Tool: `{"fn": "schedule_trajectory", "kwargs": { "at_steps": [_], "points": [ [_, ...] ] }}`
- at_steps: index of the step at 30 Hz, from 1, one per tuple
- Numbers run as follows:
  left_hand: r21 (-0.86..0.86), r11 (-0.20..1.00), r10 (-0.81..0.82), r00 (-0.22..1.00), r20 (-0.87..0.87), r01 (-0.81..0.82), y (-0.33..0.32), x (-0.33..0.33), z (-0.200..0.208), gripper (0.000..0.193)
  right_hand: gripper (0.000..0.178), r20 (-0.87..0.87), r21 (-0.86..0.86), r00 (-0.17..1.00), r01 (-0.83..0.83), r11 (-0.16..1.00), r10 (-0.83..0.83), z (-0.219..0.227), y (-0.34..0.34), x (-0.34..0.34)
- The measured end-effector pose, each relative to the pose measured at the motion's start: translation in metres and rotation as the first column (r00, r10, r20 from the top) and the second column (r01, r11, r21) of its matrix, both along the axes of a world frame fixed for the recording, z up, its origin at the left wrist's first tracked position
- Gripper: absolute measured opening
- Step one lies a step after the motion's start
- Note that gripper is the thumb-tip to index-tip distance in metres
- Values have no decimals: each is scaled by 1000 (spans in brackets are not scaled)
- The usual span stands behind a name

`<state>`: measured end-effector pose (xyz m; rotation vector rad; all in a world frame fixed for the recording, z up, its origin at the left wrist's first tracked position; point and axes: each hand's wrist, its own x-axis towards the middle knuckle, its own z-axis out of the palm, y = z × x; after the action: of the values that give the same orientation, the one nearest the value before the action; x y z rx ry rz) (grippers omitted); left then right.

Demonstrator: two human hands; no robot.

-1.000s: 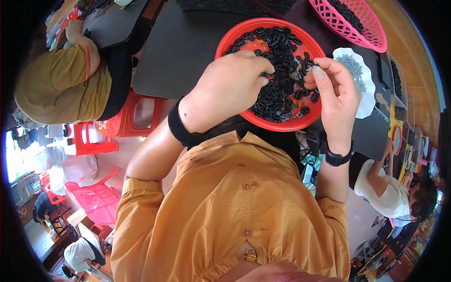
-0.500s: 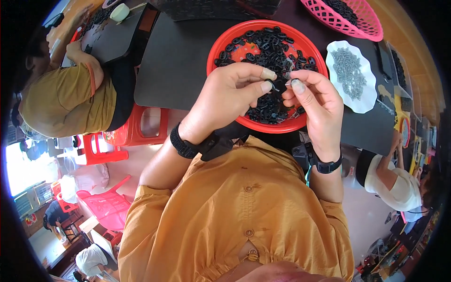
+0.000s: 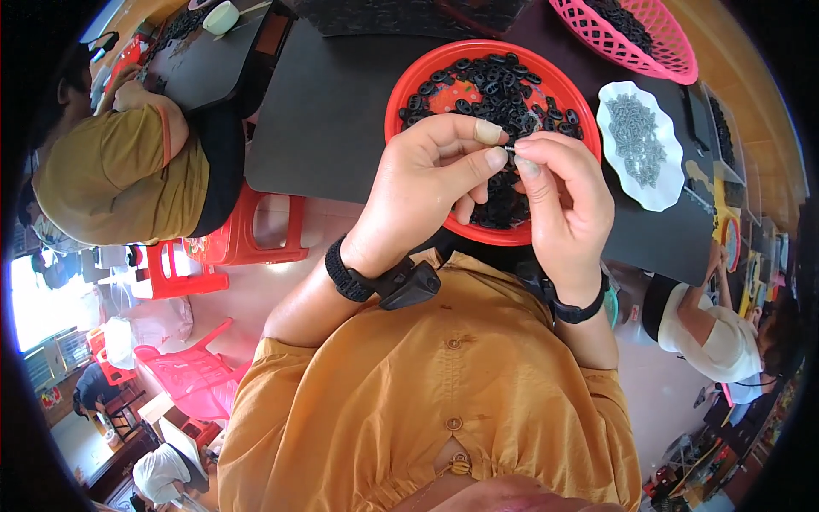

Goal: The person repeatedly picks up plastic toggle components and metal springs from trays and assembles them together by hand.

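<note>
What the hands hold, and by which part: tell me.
A small piece, held where the left hand and right hand meet; which part each grips is too small to tell.

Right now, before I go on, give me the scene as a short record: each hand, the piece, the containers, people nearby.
Left hand: thumb and index finger pinched at a small piece
Right hand: fingertips at the same piece
Piece detail: mostly hidden by fingers
Below hands: round red tray with black oval pieces
Right of tray: white wavy-edged dish of small grey pieces
Upper right: pink lattice basket, dark pieces inside
Far left: person in mustard top
</note>
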<state>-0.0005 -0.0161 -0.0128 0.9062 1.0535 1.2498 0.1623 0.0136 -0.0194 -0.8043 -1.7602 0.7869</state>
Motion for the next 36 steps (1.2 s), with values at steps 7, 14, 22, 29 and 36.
{"fn": "schedule_trajectory", "kwargs": {
  "at_steps": [7,14,22,29,36],
  "points": [
    [-10,999,-34,999,12,35,-3,-4,0,19,13,42,76,994,99,992,-102,-5,-2,-9],
    [179,980,132,964,-232,-91,-7,-12,6,13,12,-147,-238,989,-7,971,-29,-5,-2,-2],
    [242,964,72,767,-637,110,7,-23,1,19,13,-161,-296,987,-28,955,-21,-5,-5,-3],
    [29,996,-73,943,-324,87,7,-19,9,22,12,-166,-257,986,-46,965,3,-5,-3,-6],
    [131,991,24,991,-133,-7,-1,-6,-1,19,18,-312,-465,947,-218,858,71,0,0,7]
  ]
}}
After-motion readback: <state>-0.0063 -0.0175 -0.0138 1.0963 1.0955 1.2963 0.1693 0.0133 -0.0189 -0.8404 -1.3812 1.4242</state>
